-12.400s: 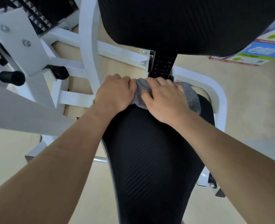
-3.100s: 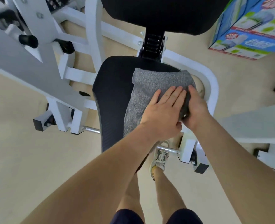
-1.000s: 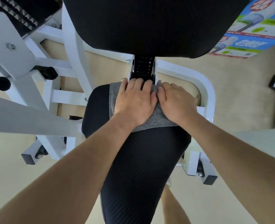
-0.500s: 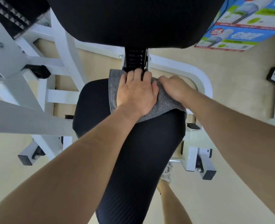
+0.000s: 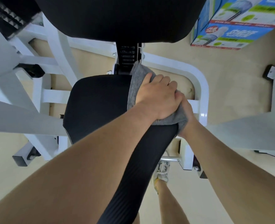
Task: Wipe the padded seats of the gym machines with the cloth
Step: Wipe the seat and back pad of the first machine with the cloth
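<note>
Left hand (image 5: 157, 99): fingers (image 5: 164, 80) bent down over the grey cloth (image 5: 137, 83), gripping it against the padded seat (image 5: 98, 101). Right hand (image 5: 187, 113): tucked just under the left and pressed to the cloth. Its fingers are hidden, so its grip cannot be determined. The cloth lies beneath both hands, draped over the seat's edge, with one corner reaching past the fingertips to the black adjustment post (image 5: 128, 57). Just beyond the fingers is a white frame tube (image 5: 201, 88). Farther out are the back pad (image 5: 117, 18) and a printed box (image 5: 230, 34).
</note>
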